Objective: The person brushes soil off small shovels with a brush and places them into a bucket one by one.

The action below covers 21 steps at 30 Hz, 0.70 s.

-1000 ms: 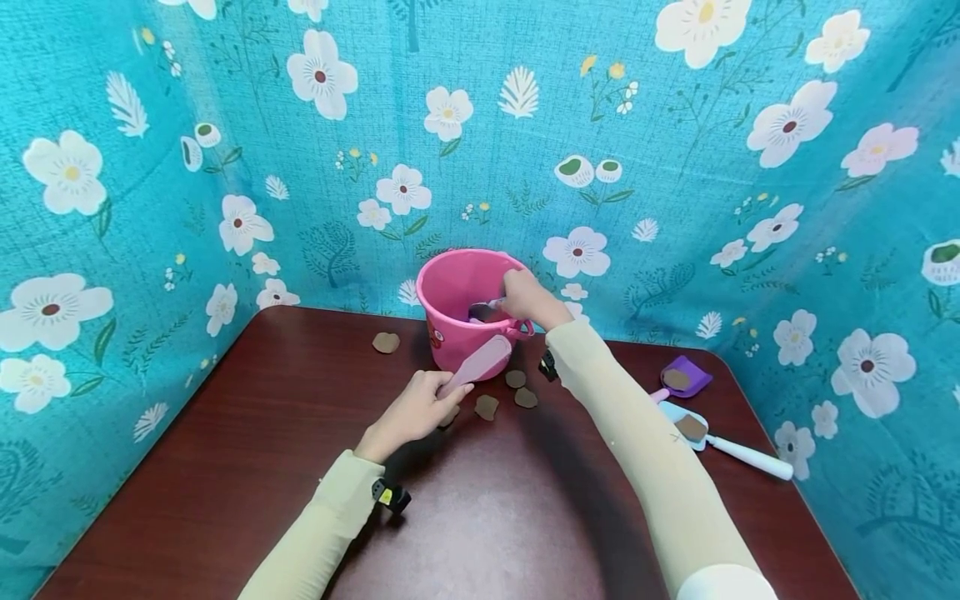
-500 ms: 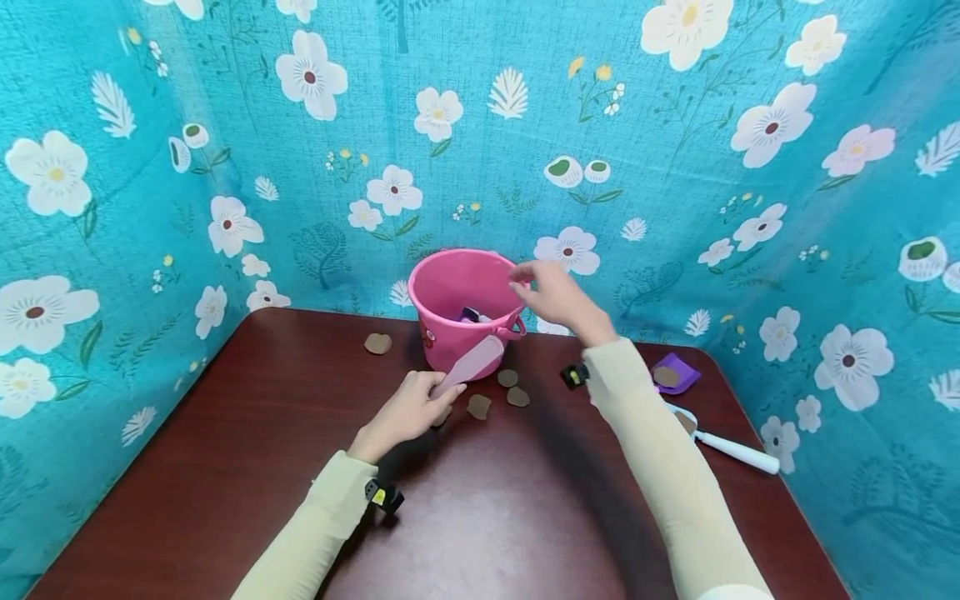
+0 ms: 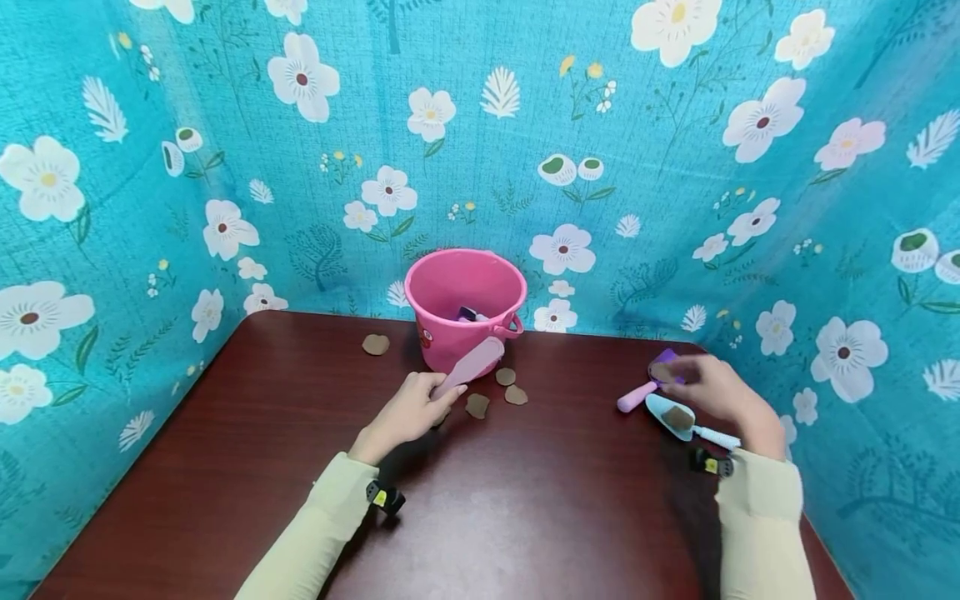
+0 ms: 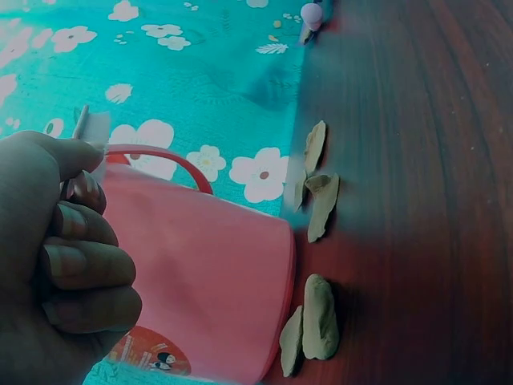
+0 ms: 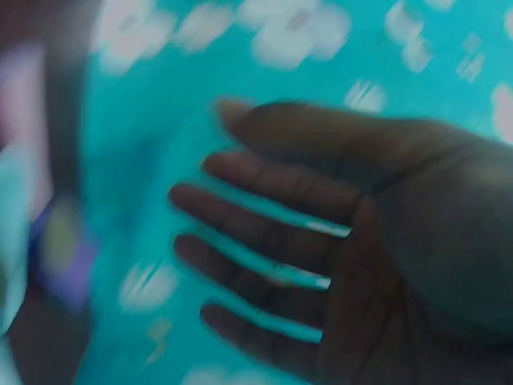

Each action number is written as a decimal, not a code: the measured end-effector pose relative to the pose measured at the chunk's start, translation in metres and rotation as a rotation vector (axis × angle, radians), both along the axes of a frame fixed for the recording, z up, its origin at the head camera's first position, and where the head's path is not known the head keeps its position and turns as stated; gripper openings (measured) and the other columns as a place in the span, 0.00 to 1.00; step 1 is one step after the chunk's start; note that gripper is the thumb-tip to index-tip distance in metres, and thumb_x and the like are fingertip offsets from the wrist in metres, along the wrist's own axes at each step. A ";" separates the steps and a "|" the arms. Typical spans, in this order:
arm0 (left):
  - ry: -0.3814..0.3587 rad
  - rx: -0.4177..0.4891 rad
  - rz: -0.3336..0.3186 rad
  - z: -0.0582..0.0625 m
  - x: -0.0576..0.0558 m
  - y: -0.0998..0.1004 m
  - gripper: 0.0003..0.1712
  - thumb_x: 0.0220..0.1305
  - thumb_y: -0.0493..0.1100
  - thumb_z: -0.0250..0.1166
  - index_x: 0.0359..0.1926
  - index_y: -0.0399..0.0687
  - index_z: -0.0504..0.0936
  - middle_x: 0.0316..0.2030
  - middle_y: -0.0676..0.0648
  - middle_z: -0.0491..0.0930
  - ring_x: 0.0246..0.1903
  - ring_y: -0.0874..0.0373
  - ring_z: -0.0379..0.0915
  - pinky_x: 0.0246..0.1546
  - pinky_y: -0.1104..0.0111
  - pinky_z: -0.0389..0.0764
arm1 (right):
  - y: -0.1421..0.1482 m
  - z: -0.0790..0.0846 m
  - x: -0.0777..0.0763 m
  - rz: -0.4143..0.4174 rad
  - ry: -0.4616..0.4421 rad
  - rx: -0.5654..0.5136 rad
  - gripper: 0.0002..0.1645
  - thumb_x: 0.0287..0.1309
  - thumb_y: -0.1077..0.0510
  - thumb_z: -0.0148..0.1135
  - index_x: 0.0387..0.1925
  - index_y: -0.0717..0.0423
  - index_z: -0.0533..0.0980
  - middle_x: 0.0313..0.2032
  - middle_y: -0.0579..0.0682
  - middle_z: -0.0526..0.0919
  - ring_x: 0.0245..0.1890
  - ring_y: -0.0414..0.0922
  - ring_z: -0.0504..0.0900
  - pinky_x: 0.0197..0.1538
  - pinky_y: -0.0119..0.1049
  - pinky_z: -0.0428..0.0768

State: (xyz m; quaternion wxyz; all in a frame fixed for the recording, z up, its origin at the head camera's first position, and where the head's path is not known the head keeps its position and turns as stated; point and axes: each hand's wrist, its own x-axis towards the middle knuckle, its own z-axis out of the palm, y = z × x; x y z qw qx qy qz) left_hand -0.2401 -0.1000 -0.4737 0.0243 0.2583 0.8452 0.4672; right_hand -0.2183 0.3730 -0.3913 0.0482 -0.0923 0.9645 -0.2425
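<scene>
Head view: purple scoop (image 3: 664,357) apparently just beside right hand (image 3: 716,390).

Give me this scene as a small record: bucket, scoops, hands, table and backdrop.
Bucket: pink, upright; contents partly hidden
Purple scoop: bears a brown piece
Blue scoop: bears another brown piece
Left hand: grips a pink tool in front of the bucket
Right hand: holding nothing, near both scoops
Table: dark red-brown, more brown pieces near the bucket
Backdrop: blue flowered cloth

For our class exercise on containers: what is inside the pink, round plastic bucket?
The pink, round plastic bucket shows a small dark piece, a whitish piece and a purple bit inside; its near side hides the bottom and anything else there.
</scene>
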 end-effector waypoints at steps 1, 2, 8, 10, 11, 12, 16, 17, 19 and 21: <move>0.009 -0.006 0.004 0.000 0.000 0.001 0.19 0.75 0.51 0.61 0.25 0.50 0.75 0.13 0.52 0.69 0.13 0.62 0.64 0.16 0.71 0.67 | 0.014 -0.009 0.004 -0.027 -0.029 0.022 0.28 0.63 0.56 0.69 0.58 0.72 0.76 0.51 0.69 0.83 0.48 0.61 0.82 0.49 0.54 0.83; 0.015 -0.009 0.009 0.000 -0.001 0.001 0.19 0.75 0.50 0.61 0.25 0.50 0.75 0.13 0.52 0.69 0.13 0.63 0.64 0.16 0.71 0.67 | 0.027 -0.018 0.007 -0.065 -0.078 0.032 0.30 0.60 0.56 0.71 0.58 0.73 0.75 0.51 0.71 0.81 0.48 0.63 0.81 0.49 0.56 0.83; 0.039 -0.035 0.027 0.001 0.000 0.000 0.21 0.74 0.51 0.62 0.27 0.43 0.77 0.13 0.53 0.69 0.12 0.63 0.61 0.15 0.71 0.64 | 0.070 -0.059 0.020 -0.217 -0.260 0.062 0.40 0.51 0.57 0.79 0.57 0.79 0.71 0.50 0.77 0.77 0.46 0.67 0.77 0.44 0.57 0.82; 0.058 -0.049 0.030 0.000 0.000 0.000 0.21 0.74 0.51 0.62 0.27 0.42 0.78 0.13 0.53 0.68 0.12 0.64 0.61 0.15 0.72 0.63 | 0.077 -0.067 0.022 -0.218 -0.253 0.064 0.38 0.49 0.57 0.80 0.54 0.79 0.73 0.46 0.74 0.79 0.43 0.63 0.77 0.41 0.54 0.82; 0.067 -0.052 0.029 0.000 0.000 0.000 0.20 0.74 0.51 0.62 0.28 0.41 0.78 0.13 0.53 0.68 0.13 0.64 0.60 0.15 0.72 0.63 | 0.079 -0.071 0.021 -0.216 -0.242 0.061 0.36 0.49 0.58 0.80 0.52 0.79 0.74 0.44 0.72 0.79 0.41 0.61 0.76 0.40 0.53 0.81; 0.069 -0.052 0.027 -0.001 0.000 0.000 0.20 0.74 0.51 0.62 0.28 0.42 0.79 0.13 0.53 0.68 0.13 0.64 0.60 0.15 0.72 0.63 | 0.082 -0.074 0.021 -0.211 -0.224 0.063 0.34 0.49 0.59 0.79 0.50 0.78 0.75 0.42 0.71 0.80 0.40 0.59 0.77 0.40 0.51 0.81; 0.067 -0.041 0.027 0.000 0.001 0.000 0.18 0.74 0.49 0.63 0.25 0.47 0.76 0.13 0.53 0.68 0.13 0.64 0.60 0.15 0.71 0.63 | 0.089 -0.085 0.023 -0.190 -0.190 0.053 0.21 0.54 0.62 0.75 0.43 0.74 0.78 0.36 0.61 0.81 0.36 0.53 0.77 0.37 0.45 0.78; 0.065 -0.040 0.030 0.000 0.001 0.000 0.19 0.73 0.49 0.63 0.25 0.47 0.76 0.13 0.53 0.68 0.13 0.64 0.60 0.15 0.71 0.63 | 0.090 -0.086 0.024 -0.183 -0.198 0.048 0.18 0.55 0.62 0.73 0.42 0.73 0.78 0.35 0.59 0.81 0.35 0.52 0.76 0.36 0.43 0.77; 0.057 -0.045 0.031 0.000 0.001 0.001 0.18 0.73 0.48 0.63 0.25 0.46 0.76 0.13 0.53 0.69 0.12 0.64 0.60 0.15 0.71 0.63 | 0.089 -0.088 0.027 -0.172 -0.234 0.045 0.15 0.59 0.61 0.71 0.40 0.70 0.79 0.34 0.55 0.80 0.35 0.49 0.75 0.36 0.41 0.75; 0.057 -0.054 0.029 0.000 0.001 0.002 0.18 0.73 0.48 0.63 0.26 0.45 0.77 0.13 0.53 0.68 0.13 0.64 0.60 0.15 0.71 0.63 | 0.087 -0.085 0.032 -0.164 -0.290 0.029 0.13 0.63 0.61 0.67 0.41 0.70 0.80 0.33 0.54 0.80 0.35 0.48 0.75 0.35 0.40 0.74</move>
